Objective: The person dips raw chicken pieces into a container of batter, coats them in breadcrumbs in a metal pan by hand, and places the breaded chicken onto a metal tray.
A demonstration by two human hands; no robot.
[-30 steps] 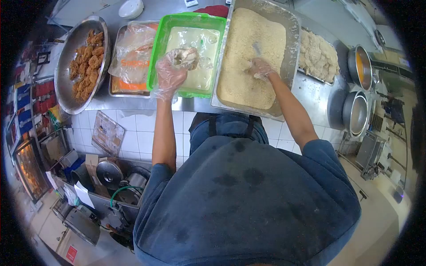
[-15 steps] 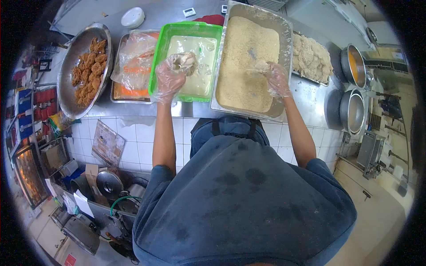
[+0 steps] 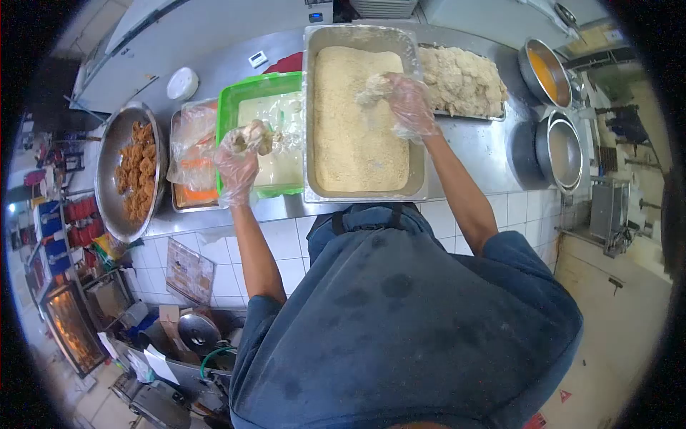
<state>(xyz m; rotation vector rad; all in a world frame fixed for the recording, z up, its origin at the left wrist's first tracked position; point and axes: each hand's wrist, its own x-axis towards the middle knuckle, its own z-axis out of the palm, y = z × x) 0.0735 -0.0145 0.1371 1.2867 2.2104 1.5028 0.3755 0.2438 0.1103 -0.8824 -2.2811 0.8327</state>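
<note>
My left hand (image 3: pixel 237 163), in a clear plastic glove, grips a pale wet piece (image 3: pixel 250 137) above the left part of the green tray (image 3: pixel 226 107), which holds a milky liquid. Over the upper right of the deep metal pan (image 3: pixel 311 129) of yellowish flour (image 3: pixel 357 154), my right hand (image 3: pixel 411 104) is closed on a flour-coated piece (image 3: pixel 375 89), also in a clear glove. Right of the pan, a tray is heaped with pale coated pieces (image 3: pixel 463 80).
On the left are a metal bowl (image 3: pixel 103 168) of brown fried pieces and a tray (image 3: pixel 194 207) under plastic bags. Two metal bowls (image 3: pixel 525 66) (image 3: pixel 564 152) sit at the right. A white bowl (image 3: pixel 183 84) and small device (image 3: pixel 257 58) lie at the back.
My right hand has lifted from the flour with a coated piece in it. My left hand still holds its piece. The view has shifted, with the trays lower and further left.
</note>
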